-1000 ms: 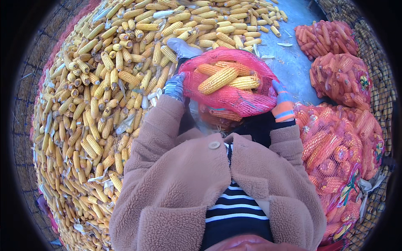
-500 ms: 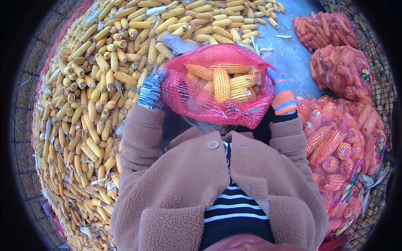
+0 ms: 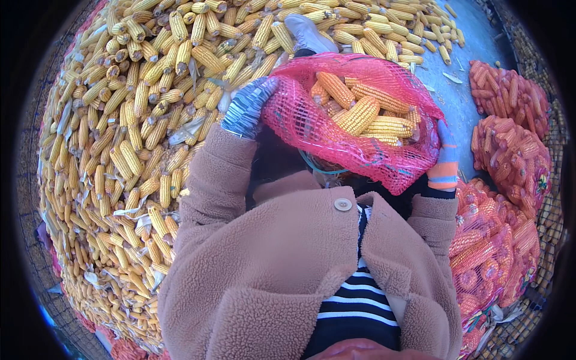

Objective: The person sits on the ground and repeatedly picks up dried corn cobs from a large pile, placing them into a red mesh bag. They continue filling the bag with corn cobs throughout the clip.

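Observation:
A red mesh sack (image 3: 300, 129) with a wide mouth is in front of me. Several yellow-orange corn cobs (image 3: 359, 117) lie inside it. My left hand (image 3: 248, 108), in a blue, black and white patterned knit glove, grips the left rim of the sack. On the opposite side my right hand (image 3: 445, 157), in a blue and orange striped glove, has hold of the rim. Its fingertips are partly hidden by the mesh. A teal cord (image 3: 318, 167) hangs below the near side of the sack.
A large heap of corn cobs (image 3: 120, 180) spreads across the left and the far side. Filled red mesh sacks (image 3: 510, 162) stand along the right, beside a wire mesh wall (image 3: 555, 132). A grey shoe (image 3: 309, 35) rests among the cobs beyond the sack.
The view has turned, so the sack and both hands appear farther right. The cobs inside have shifted a little. Both hands have kept their hold on the rim.

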The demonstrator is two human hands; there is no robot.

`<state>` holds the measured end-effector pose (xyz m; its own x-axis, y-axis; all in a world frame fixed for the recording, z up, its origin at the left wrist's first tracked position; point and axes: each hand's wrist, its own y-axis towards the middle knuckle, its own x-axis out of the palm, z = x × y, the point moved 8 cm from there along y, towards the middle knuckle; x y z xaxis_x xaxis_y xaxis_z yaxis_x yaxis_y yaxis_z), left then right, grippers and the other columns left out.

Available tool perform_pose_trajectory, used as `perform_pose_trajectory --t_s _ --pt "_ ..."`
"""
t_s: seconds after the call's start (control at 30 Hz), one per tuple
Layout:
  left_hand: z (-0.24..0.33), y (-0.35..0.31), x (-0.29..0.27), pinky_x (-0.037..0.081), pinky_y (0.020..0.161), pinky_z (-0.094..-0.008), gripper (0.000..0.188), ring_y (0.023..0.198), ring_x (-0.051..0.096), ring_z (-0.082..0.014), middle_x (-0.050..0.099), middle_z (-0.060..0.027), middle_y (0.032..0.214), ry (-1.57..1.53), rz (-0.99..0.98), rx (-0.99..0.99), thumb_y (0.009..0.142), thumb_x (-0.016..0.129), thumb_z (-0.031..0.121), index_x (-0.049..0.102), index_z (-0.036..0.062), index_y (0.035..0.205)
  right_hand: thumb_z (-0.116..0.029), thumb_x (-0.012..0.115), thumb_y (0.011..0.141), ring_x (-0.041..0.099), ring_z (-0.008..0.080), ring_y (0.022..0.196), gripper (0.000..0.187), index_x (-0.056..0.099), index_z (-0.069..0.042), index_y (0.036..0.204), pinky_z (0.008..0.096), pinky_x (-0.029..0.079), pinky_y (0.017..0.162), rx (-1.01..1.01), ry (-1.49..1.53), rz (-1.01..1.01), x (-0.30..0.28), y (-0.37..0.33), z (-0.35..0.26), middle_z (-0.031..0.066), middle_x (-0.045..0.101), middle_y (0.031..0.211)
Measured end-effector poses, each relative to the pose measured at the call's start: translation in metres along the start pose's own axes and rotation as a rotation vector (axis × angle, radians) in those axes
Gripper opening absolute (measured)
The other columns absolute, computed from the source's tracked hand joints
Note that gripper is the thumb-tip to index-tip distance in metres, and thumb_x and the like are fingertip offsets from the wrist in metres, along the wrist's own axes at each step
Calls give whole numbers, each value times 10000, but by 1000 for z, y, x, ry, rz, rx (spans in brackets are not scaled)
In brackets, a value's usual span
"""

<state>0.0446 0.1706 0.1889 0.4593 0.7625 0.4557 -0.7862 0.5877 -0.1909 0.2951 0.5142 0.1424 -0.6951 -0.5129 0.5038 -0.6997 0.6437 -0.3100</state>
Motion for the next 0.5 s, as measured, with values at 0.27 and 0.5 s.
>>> perform_pose_trajectory --t_s 0.27,0.5 --pt "23 -113 -320 535 833 -351 421 924 638 -207 623 -137 1148 1150 839 239 901 641 235 551 34 1260 -291 492 970 576 224 1079 423 544 19 1253 343 482 924 147 -246 -8 19 7 51 119 590 1201" --pt "-107 -434 -507 509 874 -390 488 998 626 -311 580 -204 1212 1075 1796 -645 831 700 250 550 58 1254 -271 459 985 531 266 1175 454 488 32 1322 386 412 1022 116 -497 56 2 12 55 137 535 1322"
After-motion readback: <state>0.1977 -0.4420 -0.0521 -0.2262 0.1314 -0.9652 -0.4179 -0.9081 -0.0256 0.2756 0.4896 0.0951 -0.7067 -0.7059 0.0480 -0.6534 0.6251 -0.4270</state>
